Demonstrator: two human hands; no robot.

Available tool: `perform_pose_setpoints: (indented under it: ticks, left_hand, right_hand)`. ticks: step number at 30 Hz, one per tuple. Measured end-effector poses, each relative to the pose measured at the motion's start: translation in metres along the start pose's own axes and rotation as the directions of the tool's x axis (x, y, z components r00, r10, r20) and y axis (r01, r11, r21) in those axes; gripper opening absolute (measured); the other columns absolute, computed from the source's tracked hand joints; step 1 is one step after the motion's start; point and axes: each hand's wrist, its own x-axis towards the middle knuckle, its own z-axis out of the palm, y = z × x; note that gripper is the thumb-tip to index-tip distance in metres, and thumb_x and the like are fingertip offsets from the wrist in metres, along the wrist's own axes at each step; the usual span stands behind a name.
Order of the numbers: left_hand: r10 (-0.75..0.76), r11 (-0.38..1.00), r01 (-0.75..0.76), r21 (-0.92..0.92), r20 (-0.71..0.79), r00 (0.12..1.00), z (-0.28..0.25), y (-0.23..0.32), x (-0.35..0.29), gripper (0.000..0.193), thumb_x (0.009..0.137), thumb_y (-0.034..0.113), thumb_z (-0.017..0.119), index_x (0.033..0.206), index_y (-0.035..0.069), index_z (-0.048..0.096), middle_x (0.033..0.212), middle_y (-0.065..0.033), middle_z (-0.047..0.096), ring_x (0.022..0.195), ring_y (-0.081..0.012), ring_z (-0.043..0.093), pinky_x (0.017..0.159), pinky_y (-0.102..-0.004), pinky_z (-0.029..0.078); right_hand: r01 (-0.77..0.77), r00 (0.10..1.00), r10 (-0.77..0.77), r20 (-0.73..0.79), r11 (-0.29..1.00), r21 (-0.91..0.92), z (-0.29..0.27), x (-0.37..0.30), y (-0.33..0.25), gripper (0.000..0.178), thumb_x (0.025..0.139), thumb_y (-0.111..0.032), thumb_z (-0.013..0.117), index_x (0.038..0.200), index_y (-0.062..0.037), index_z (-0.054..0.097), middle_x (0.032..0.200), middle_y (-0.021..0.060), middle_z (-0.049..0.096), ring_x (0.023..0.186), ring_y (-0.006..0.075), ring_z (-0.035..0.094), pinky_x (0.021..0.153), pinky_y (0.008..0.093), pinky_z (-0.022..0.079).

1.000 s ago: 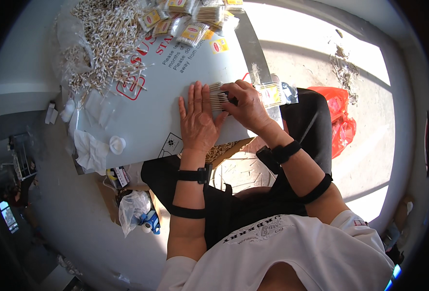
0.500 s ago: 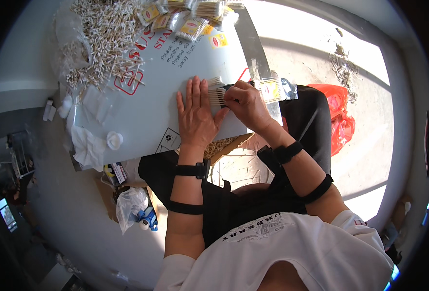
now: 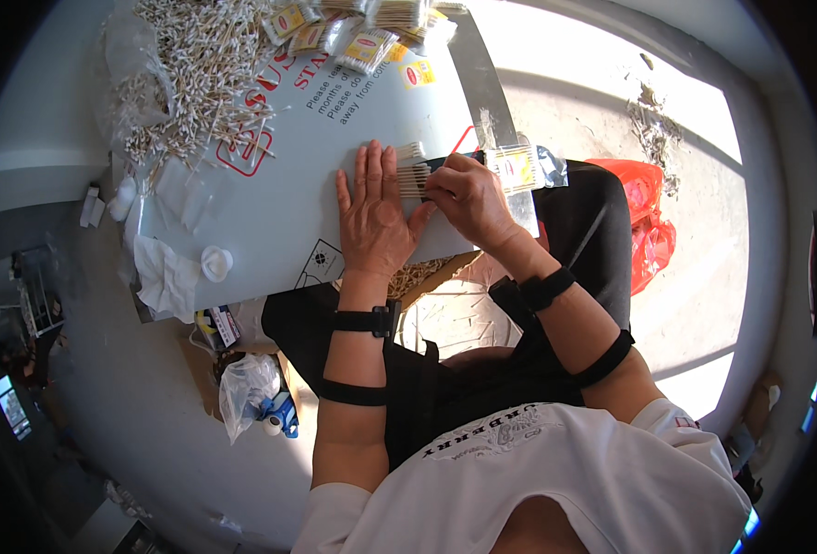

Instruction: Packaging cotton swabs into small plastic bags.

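My left hand [image 3: 372, 217] lies flat on the grey board [image 3: 307, 198], fingers stretched out and pointing away. Its index finger and thumb border a row of cotton swabs [image 3: 412, 181] laid side by side. At the other end of that row, my right hand [image 3: 468, 198] is closed with its fingertips pinched. What it pinches, if anything, is hidden. A dark flat strip [image 3: 436, 164] shows just beyond its knuckles. Right of this hand lies a clear packet of cotton swabs [image 3: 513, 170] with a yellow label.
A large heap of loose cotton swabs [image 3: 201, 74] covers the board's far left. Several swab packets [image 3: 367, 48] are piled at the far edge. Crumpled tissue [image 3: 164, 277] and a small white round container [image 3: 216, 263] sit near left. A red plastic bag [image 3: 648, 249] is on the floor at right.
The board and the things on it have shifted very slightly in view. Both hands keep nearly the same place and pose.
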Motion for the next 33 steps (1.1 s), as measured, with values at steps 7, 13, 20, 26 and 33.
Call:
perform_pose_setpoints:
  ticks: [7,13,20,26,33]
  left_hand:
    - [0.000,1.000,0.000,0.011,-0.006,1.000,0.001,0.000,0.000,0.084,0.092,0.061,0.047,0.149,0.003,0.028,0.156,-0.0161,0.029,0.147,-0.0289,0.023,0.119,-0.0528,0.012]
    - [-0.006,1.000,0.006,0.017,0.000,1.000,0.001,0.000,0.000,0.084,0.092,0.061,0.047,0.149,0.003,0.029,0.156,-0.0156,0.029,0.147,-0.0283,0.022,0.119,-0.0525,0.012]
    - [-0.007,1.000,0.007,0.019,-0.005,1.000,0.001,0.000,0.000,0.084,0.092,0.063,0.045,0.149,0.003,0.030,0.156,-0.0155,0.030,0.147,-0.0282,0.023,0.119,-0.0523,0.012]
    - [-0.007,1.000,0.007,0.013,-0.007,1.000,0.001,0.000,0.000,0.083,0.093,0.063,0.044,0.149,0.003,0.030,0.156,-0.0154,0.029,0.147,-0.0282,0.023,0.119,-0.0522,0.012]
    - [-0.009,1.000,0.009,0.001,-0.008,1.000,0.001,0.000,0.000,0.083,0.092,0.062,0.045,0.149,0.003,0.030,0.156,-0.0156,0.029,0.147,-0.0283,0.023,0.119,-0.0523,0.011]
  right_hand:
    - [-0.080,0.996,0.085,-0.038,0.991,0.111,0.002,0.000,-0.001,0.007,0.078,-0.012,0.070,0.082,-0.0066,0.070,0.078,0.0090,0.059,0.078,0.0296,0.063,0.068,0.0404,0.052]
    - [-0.052,0.996,0.056,-0.065,0.997,0.060,0.005,0.001,0.001,0.007,0.080,-0.013,0.069,0.085,-0.0080,0.071,0.078,0.0091,0.059,0.078,0.0298,0.063,0.069,0.0403,0.052]
    - [-0.104,0.993,0.110,-0.051,0.988,0.112,0.006,0.003,0.000,0.007,0.081,-0.013,0.068,0.085,-0.0078,0.071,0.079,0.0098,0.061,0.075,0.0308,0.063,0.067,0.0399,0.052]
    - [-0.112,0.987,0.124,-0.099,0.986,0.122,0.008,0.007,0.002,0.009,0.082,-0.013,0.068,0.087,-0.0073,0.073,0.078,0.0108,0.061,0.074,0.0311,0.064,0.067,0.0399,0.052]
    - [-0.130,0.986,0.137,-0.093,0.988,0.084,0.009,0.006,0.002,0.010,0.082,-0.014,0.067,0.088,-0.0073,0.073,0.079,0.0107,0.061,0.075,0.0312,0.064,0.068,0.0402,0.052]
